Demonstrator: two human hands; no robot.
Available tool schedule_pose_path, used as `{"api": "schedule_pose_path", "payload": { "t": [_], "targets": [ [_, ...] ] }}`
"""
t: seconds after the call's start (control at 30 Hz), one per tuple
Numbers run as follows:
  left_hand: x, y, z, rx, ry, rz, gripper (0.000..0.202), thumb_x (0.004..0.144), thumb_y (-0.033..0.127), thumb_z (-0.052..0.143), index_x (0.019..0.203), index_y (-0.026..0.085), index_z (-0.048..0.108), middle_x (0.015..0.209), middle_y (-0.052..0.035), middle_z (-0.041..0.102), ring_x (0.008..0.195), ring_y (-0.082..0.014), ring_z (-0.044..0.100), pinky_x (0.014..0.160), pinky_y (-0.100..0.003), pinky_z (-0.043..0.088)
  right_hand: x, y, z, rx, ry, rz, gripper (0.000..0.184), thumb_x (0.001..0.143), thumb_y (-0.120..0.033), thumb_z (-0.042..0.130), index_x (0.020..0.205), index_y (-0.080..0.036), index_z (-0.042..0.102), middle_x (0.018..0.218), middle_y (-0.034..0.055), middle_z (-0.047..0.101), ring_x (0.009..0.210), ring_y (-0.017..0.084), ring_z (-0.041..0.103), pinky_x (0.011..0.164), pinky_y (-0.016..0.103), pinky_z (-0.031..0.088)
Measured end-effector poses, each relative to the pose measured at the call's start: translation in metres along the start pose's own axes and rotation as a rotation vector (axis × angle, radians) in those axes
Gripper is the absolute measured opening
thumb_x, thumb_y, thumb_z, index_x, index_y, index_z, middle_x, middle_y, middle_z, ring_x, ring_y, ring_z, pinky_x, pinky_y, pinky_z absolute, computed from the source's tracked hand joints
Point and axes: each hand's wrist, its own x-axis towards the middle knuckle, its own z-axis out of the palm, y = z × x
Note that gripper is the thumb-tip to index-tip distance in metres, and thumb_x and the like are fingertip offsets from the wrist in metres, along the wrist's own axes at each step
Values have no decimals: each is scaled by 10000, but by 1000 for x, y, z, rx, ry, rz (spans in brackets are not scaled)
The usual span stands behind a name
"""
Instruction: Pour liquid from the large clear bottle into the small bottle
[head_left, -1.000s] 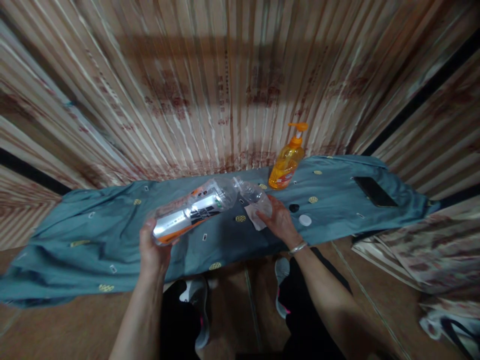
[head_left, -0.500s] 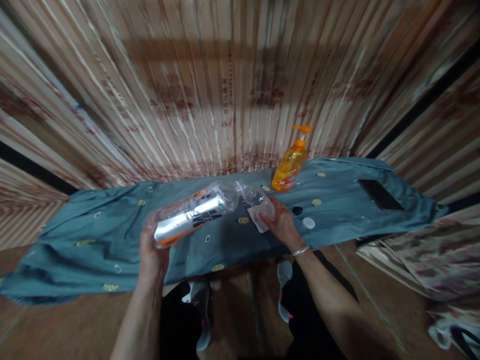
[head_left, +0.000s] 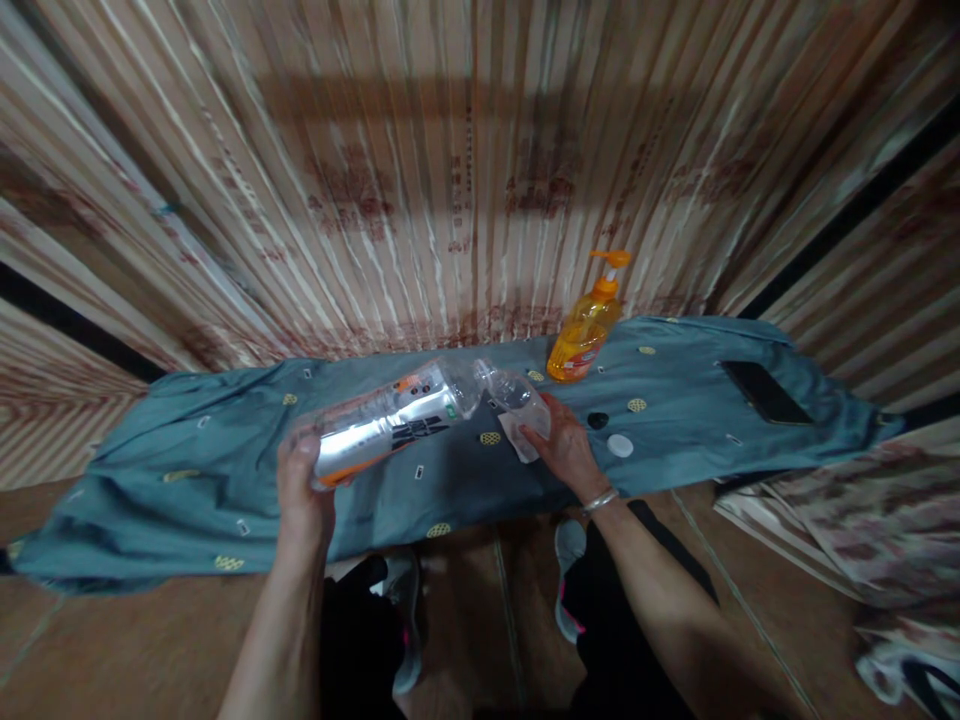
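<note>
My left hand (head_left: 304,480) is wrapped round the base of a large clear plastic bottle (head_left: 390,425) with a silver and orange label. This bottle is tilted, its neck pointing right. My right hand (head_left: 562,445) grips a smaller clear bottle (head_left: 517,400) with a pale label, its neck pointing up and left. The two mouths meet or nearly meet; whether they touch I cannot tell. Right of my right hand, a black cap (head_left: 598,420) and a white cap (head_left: 619,445) lie on the cloth.
A pump bottle of orange-yellow liquid (head_left: 585,335) stands at the back of the teal cloth-covered table (head_left: 210,450). A black phone (head_left: 765,392) lies to the right. A striped curtain (head_left: 420,200) hangs behind. My shoes are on the floor below the front edge.
The view has shifted slightly. Both hands keep their hold, and the two bottles stay neck to neck with hardly any movement.
</note>
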Motion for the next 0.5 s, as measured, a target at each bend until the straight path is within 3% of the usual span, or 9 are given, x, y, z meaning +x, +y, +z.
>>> {"api": "schedule_pose_path", "payload": {
  "t": [0.23, 0.5],
  "targets": [
    [-1, -3, 2, 23, 8, 21, 623, 670, 683, 929, 1025, 206, 741, 1016, -82, 792, 807, -232, 712, 555, -233, 450, -1, 2, 1, -26, 4, -3, 598, 1041, -473, 792, 1523, -136, 684, 1381, 263, 827, 1299, 430, 810, 1136, 634, 692],
    [1, -2, 11, 38, 94, 40, 594, 675, 657, 903, 1053, 229, 738, 1026, -60, 755, 793, -215, 643, 563, -244, 431, 1, 7, 3, -16, 9, -13, 611, 1068, -522, 750, 1535, -137, 669, 1355, 258, 842, 1272, 431, 830, 1082, 608, 704]
  ]
}}
